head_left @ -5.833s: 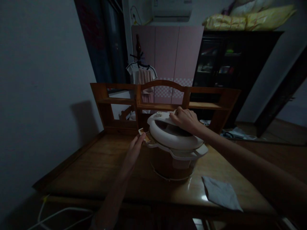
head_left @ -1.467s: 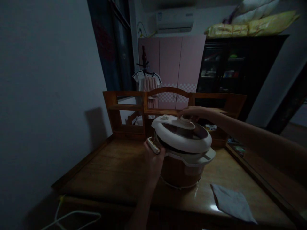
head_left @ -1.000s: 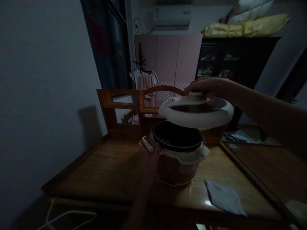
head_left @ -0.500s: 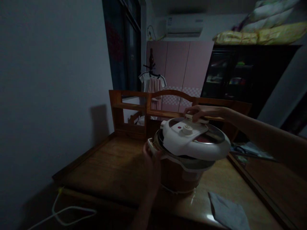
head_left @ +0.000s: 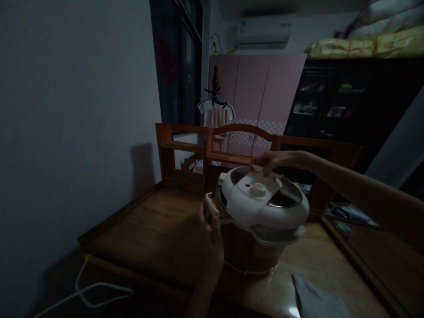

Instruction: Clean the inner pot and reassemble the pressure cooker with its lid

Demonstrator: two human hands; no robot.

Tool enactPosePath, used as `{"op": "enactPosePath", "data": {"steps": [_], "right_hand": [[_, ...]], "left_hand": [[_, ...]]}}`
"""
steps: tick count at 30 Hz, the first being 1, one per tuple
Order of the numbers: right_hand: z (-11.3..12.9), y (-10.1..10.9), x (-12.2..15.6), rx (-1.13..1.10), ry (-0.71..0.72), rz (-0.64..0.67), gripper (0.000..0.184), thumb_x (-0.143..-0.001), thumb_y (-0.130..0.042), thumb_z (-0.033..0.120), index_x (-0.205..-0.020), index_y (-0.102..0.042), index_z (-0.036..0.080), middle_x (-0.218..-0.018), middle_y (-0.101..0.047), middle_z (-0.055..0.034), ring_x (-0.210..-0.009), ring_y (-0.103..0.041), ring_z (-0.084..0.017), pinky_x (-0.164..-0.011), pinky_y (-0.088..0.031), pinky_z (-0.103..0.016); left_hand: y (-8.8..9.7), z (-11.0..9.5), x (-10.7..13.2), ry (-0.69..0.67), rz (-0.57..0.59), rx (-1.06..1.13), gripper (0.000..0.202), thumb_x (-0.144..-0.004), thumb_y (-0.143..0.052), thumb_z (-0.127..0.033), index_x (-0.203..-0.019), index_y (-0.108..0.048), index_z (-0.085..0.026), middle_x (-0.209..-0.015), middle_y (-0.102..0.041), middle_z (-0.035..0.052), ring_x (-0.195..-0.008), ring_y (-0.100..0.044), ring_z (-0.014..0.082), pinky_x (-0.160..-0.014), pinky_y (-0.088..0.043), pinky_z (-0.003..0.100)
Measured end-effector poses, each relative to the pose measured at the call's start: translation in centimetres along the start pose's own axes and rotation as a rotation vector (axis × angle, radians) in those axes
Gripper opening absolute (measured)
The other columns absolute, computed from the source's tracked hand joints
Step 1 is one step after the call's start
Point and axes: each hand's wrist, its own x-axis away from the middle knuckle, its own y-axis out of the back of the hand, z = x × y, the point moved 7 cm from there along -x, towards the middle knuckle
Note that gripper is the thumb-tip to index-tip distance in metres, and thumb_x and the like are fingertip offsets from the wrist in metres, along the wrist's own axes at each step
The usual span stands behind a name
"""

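Observation:
An electric pressure cooker (head_left: 251, 247) with a brown body and a pale rim stands on the wooden desk (head_left: 155, 225). Its white lid (head_left: 245, 207), with a knob and dark glossy panels, rests on the top, slightly askew to the rim. My right hand (head_left: 271, 162) is closed around the handle on the lid. At the cooker's left side, my left hand (head_left: 212, 234) grips the pale side handle (head_left: 213, 204), thumb on the near side. The fingers behind that handle are partly hidden.
A grey folded cloth (head_left: 318, 298) lies near the desk's front edge, right of the cooker. A wooden shelf rack (head_left: 185, 176) lines the back. To the left is a wall (head_left: 82, 110), and a white cable (head_left: 102, 285) hangs off the front left.
The lid has come down onto the cooker and shifted slightly left, with my right hand on its handle. My left hand keeps its hold. The view has turned slightly left.

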Motion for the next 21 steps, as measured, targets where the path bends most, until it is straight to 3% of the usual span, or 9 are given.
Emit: {"op": "enactPosePath", "data": {"steps": [11, 17, 21], "right_hand": [[-0.1, 0.2, -1.6, 0.042, -0.002, 0.018, 0.047, -0.072, -0.061, 0.022, -0.119, -0.066, 0.018, -0.103, -0.072, 0.0001, -0.084, -0.062, -0.015, -0.067, -0.048, -0.020], [-0.1, 0.2, -1.4, 0.085, -0.015, -0.002, 0.053, -0.072, -0.064, 0.026, -0.125, -0.065, 0.030, -0.095, -0.072, 0.0041, -0.074, -0.059, -0.013, -0.062, -0.046, -0.021], [0.9, -0.4, -1.2, -0.001, 0.032, 0.042, 0.053, -0.071, -0.069, 0.023, -0.122, -0.065, 0.034, -0.095, -0.071, 0.0047, -0.082, -0.062, -0.016, -0.068, -0.049, -0.024]], "left_hand": [[0.2, 0.6, 0.0, 0.040, -0.051, 0.031, 0.056, -0.102, -0.029, -0.053, -0.151, -0.033, -0.026, -0.161, -0.035, 0.0086, -0.146, -0.037, 0.0183, -0.118, -0.032, 0.031], [0.2, 1.1, 0.1, 0.057, -0.090, 0.026, 0.056, -0.101, -0.032, -0.054, -0.150, -0.035, -0.026, -0.158, -0.040, 0.0087, -0.146, -0.037, 0.0189, -0.118, -0.032, 0.031], [0.2, 1.4, 0.1, 0.075, -0.116, 0.032, 0.059, -0.100, -0.033, -0.055, -0.151, -0.035, -0.024, -0.157, -0.040, 0.0115, -0.146, -0.037, 0.0213, -0.118, -0.032, 0.033]]}}
